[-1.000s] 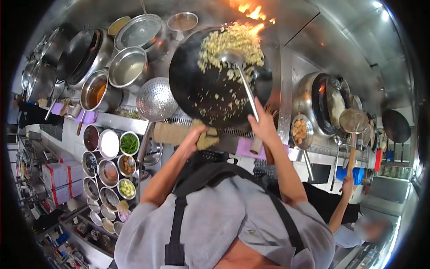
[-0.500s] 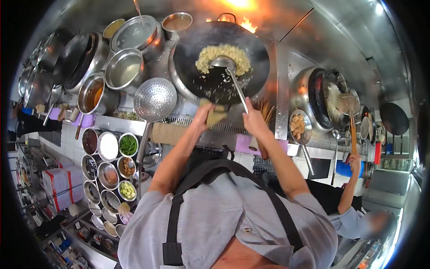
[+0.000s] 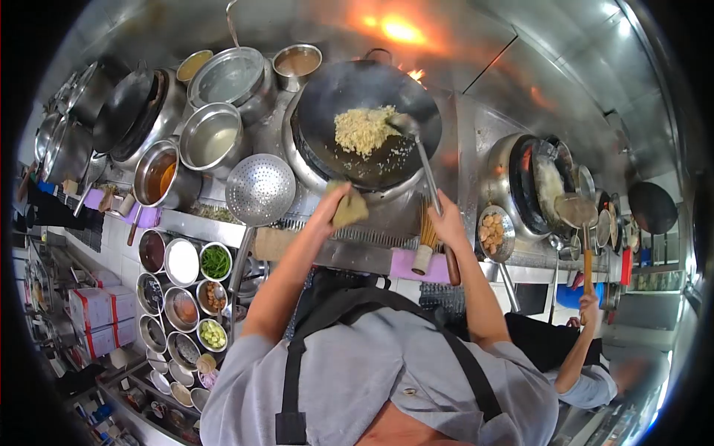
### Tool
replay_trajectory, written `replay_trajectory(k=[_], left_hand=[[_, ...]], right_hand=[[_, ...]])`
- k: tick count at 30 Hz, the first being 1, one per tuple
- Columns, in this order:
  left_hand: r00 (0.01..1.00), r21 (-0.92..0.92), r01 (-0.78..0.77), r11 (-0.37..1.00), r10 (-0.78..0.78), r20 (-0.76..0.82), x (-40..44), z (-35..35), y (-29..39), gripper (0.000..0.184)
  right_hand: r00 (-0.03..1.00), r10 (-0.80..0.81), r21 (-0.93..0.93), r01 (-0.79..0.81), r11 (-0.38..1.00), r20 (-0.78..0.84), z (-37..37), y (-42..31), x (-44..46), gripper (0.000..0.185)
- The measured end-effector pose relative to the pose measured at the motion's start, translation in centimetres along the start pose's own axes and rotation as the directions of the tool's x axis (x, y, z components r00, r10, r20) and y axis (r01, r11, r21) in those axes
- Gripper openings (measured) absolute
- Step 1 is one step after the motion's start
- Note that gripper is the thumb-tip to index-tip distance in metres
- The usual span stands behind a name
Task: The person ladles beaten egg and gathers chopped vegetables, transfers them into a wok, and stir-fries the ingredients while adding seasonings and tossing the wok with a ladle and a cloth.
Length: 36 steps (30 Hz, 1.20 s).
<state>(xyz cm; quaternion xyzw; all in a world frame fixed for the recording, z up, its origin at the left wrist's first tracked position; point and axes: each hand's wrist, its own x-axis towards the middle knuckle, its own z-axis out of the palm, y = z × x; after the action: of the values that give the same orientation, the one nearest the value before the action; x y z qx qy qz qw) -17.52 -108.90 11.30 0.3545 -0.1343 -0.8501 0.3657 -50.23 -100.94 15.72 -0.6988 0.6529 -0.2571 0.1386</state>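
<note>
A black wok (image 3: 327,89) sits on the burner in front of me. In it lies a mound of pale yellow fried rice (image 3: 358,130), with loose grains scattered below. My left hand (image 3: 327,208) is closed on a folded, dull-yellow cloth (image 3: 351,211) at the wok's near rim. The cloth hides whatever part of the wok is beneath it. My right hand (image 3: 449,224) grips the handle of a metal ladle (image 3: 429,165). Its bowl rests in the wok at the right edge of the rice.
A bamboo brush (image 3: 426,245) lies close to my right hand. A perforated strainer (image 3: 260,189) and pots of liquid (image 3: 211,137) stand to the left, above several ingredient bowls (image 3: 215,262). At the right, a co-worker's hand (image 3: 589,308) holds a wooden-handled ladle over another wok (image 3: 526,189). Flames (image 3: 416,74) show behind my wok.
The wok has tipped, and the rice has gathered into a more compact mound. The ladle's bowl has shifted right, off the rice's middle. My right hand has moved down and right.
</note>
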Motion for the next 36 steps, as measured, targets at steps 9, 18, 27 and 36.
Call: replay_trajectory(k=[9, 18, 27, 36], left_hand=[[0.995, -0.103, 0.083, 0.991, -0.089, -0.051, -12.8, -10.0, -4.6, 0.051], [0.992, -0.183, 0.123, 0.975, -0.115, 0.052, -6.8, -4.2, -0.6, 0.055], [0.974, -0.060, 0.209, 0.976, -0.213, -0.072, 5.0, 2.2, 1.2, 0.039], [0.996, -0.059, 0.092, 0.994, -0.091, 0.005, -4.1, 5.4, 0.8, 0.041]], right_hand=[[0.807, 0.358, 0.702, -0.588, 0.402, 0.470, 2.3, -7.3, 6.3, 0.058], [0.837, 0.359, 0.597, -0.547, 0.587, 0.414, 4.9, -6.8, 13.7, 0.011], [0.967, 0.124, -0.067, -0.111, 0.992, 0.223, 0.8, -6.5, -5.7, 0.072], [0.901, 0.083, 0.334, -0.242, 0.911, 0.426, -6.5, -11.8, -6.6, 0.066]])
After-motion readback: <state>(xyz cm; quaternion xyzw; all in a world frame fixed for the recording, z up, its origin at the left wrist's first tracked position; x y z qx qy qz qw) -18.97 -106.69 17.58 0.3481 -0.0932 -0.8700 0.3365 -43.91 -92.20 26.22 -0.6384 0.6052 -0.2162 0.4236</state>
